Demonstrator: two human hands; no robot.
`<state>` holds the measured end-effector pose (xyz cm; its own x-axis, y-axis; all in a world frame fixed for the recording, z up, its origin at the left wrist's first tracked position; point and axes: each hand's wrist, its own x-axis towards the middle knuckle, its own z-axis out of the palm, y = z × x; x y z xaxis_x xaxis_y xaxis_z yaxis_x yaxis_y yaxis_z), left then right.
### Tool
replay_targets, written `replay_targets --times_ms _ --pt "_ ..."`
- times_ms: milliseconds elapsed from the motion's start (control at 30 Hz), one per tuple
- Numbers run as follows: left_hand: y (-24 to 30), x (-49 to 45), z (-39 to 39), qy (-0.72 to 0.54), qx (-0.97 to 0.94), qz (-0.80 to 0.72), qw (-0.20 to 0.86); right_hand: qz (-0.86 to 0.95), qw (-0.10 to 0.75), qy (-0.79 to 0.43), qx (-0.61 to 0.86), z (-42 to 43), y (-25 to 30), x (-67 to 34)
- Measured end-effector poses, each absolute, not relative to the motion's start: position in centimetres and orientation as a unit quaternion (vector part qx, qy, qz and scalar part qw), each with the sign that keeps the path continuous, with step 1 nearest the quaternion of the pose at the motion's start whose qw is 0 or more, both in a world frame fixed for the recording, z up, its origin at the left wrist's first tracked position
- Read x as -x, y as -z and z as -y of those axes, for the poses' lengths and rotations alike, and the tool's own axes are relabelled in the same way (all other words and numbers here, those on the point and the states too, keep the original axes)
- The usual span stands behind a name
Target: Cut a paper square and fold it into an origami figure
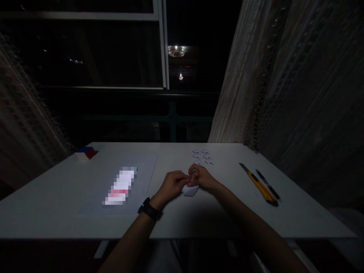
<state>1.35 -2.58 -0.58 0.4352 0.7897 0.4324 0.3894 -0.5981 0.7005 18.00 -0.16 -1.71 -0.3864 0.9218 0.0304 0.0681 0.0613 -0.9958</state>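
A small folded piece of white paper [191, 190] is between my two hands, low over the middle of the white table. My left hand [174, 184], with a dark watch [149, 209] on its wrist, has its fingers closed on the paper's left side. From the right, my right hand [203, 177] pinches the paper's upper edge with curled fingers. The fingertips of both hands meet there and hide part of the folds. Just beyond the hands, several small white pieces with dark marks [206, 152] lie in two columns.
On the right lie a yellow utility knife [260, 185], blade out, and a dark pen [269, 185]. To the left a lit, blurred-out phone [121, 185] rests on a white sheet [152, 167]. A blue, red and white cube [85, 153] sits at the far left corner. Curtains flank the table [182, 227].
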Motion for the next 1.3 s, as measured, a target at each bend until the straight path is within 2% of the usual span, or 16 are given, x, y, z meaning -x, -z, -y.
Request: replay_targets --times_ms 233,467,767,1000,1300 --pt "0.9 -1.3 2.5 -0.377 -0.802 -0.385 0.257 0.589 0.376 -0.615 0.366 -0.5 2.5 -18.4" --pt "0.8 -1.5 2.6 -0.369 -0.797 -0.399 0.263 0.609 0.382 -0.572 0.395 -0.1 2.0 -18.1" --pt "1.1 -2.0 3.4 -0.323 -0.847 -0.398 0.143 0.644 0.361 -0.57 0.361 0.1 1.2 -18.4" --pt "1.6 -2.0 3.0 -0.327 -0.849 -0.398 0.118 0.645 0.383 -0.561 0.35 -0.1 1.4 -18.5" --pt "0.9 -2.4 3.8 -0.315 -0.866 -0.359 0.146 0.567 0.37 -0.642 0.36 -0.3 1.9 -18.5"
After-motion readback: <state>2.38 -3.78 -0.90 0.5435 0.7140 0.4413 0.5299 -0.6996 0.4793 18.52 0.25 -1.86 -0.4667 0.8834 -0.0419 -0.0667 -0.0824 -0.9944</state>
